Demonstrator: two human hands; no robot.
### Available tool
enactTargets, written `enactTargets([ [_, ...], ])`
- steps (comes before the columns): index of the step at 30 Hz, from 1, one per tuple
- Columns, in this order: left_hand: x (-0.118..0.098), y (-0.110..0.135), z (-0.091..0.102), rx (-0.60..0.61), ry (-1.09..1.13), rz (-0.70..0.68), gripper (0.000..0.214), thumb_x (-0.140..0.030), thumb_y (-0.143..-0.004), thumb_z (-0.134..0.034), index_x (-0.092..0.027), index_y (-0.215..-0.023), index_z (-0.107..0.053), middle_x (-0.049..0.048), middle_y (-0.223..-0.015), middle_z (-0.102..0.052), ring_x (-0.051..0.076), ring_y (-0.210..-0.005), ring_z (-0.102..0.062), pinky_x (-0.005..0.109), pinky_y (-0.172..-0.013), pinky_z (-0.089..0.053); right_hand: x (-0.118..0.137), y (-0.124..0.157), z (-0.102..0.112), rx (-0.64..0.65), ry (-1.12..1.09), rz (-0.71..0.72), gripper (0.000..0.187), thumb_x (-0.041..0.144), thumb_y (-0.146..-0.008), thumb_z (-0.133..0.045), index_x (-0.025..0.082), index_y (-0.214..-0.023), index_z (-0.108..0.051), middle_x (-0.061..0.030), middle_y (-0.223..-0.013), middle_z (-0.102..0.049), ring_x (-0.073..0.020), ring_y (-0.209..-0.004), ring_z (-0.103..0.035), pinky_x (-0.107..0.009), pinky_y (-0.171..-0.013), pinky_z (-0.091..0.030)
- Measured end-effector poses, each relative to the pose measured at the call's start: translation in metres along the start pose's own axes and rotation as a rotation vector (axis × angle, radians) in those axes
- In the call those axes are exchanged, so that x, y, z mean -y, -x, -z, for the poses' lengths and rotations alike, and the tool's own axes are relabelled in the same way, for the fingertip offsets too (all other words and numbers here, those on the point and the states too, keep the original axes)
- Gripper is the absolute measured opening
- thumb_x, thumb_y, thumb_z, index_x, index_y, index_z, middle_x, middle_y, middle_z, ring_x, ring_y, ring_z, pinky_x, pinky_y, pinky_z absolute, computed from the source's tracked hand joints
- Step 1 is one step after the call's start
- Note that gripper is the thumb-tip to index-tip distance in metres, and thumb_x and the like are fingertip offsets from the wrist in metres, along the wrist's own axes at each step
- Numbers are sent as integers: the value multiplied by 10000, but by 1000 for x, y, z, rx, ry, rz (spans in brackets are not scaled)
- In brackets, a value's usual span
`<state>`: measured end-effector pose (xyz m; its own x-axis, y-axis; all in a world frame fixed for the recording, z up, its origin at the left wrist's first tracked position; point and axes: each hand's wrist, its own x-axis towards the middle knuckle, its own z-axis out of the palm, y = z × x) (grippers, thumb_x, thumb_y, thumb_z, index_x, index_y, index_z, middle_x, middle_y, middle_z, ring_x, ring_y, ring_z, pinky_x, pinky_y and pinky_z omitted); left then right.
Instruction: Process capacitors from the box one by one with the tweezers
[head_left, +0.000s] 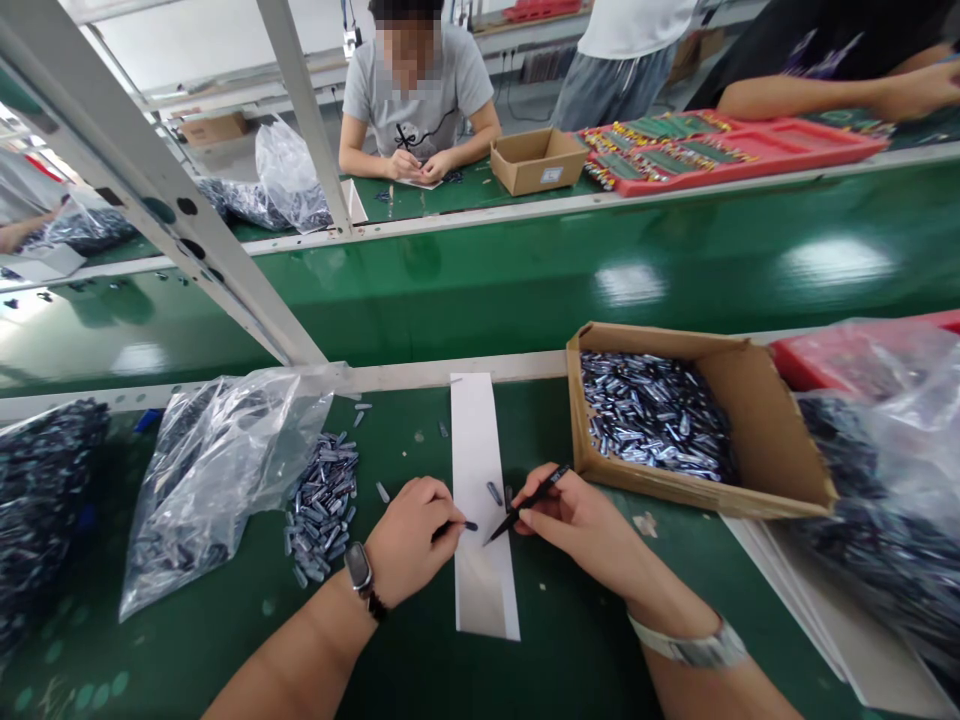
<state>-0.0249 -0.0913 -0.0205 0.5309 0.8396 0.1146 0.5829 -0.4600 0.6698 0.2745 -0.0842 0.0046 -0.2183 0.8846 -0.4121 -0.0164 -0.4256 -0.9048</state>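
Observation:
My left hand [414, 535] is closed in a pinch on a small dark plastic piece [470, 525], its end sticking out past the fingertips. In my right hand [581, 515] is a pair of black tweezers [536, 498], tips pointing down-left over a white paper strip [474, 430] and close to the held piece. Another small dark piece [494, 492] lies on the strip between the hands, and one more sits partly hidden beside the tweezers. Left of my left hand spreads a pile of translucent grey-blue pieces [322, 510].
A cardboard box [780, 430] of shiny dark pieces stands right of the strip. Clear plastic bags [225, 470] lie at left, with more bagged parts [862, 500] far right. A metal post [161, 190] rises at left. Across the green divider [450, 290], a co-worker [420, 100] sits working.

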Motion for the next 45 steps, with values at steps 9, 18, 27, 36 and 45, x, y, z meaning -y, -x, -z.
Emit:
enactTargets([
  [9,1,-1,0,6,28,23,187,-114,-1114,-897,-272,-1122,-997,72,-1168,-861,277,-1112,-859,413,-1059,-746,-3,-2,1,8,8,-14,633,679,-759,-1154,334,-979,-672,-5,-936,-852,-295,-902,-895,-456,-900,-731],
  [18,-3,-1,4,16,27,28,198,-115,-1129,-863,-269,-1109,-986,71,-1159,-864,277,-1107,-856,422,-1048,-758,0,0,-2,-19,8,-16,586,628,-754,-1154,329,-955,-692,-1,-908,-879,-287,-860,-901,-452,-871,-740],
  [27,-3,-1,2,2,24,8,213,-78,-1112,-866,-259,-1069,-970,70,-1146,-862,274,-1097,-857,407,-1030,-758,7,2,-4,-61,-54,-36,744,701,-670,-1244,328,-943,-660,-11,-902,-884,-305,-847,-927,-484,-906,-802],
  [36,-1,-2,-1,-4,18,0,207,-84,-1111,-856,-252,-1061,-966,70,-1132,-854,267,-1077,-840,401,-1003,-739,0,-1,-6,-145,-98,26,846,826,-647,-1247,331,-971,-642,-29,-947,-889,-316,-878,-935,-529,-960,-826],
  [45,2,-2,-6,-7,-32,-19,207,-80,-1067,-892,-268,-1059,-978,58,-1118,-847,258,-1047,-822,391,-975,-726,-16,-4,-16,-162,-51,111,834,949,-727,-1165,367,-1004,-635,-54,-1000,-879,-362,-957,-922,-575,-980,-811],
])
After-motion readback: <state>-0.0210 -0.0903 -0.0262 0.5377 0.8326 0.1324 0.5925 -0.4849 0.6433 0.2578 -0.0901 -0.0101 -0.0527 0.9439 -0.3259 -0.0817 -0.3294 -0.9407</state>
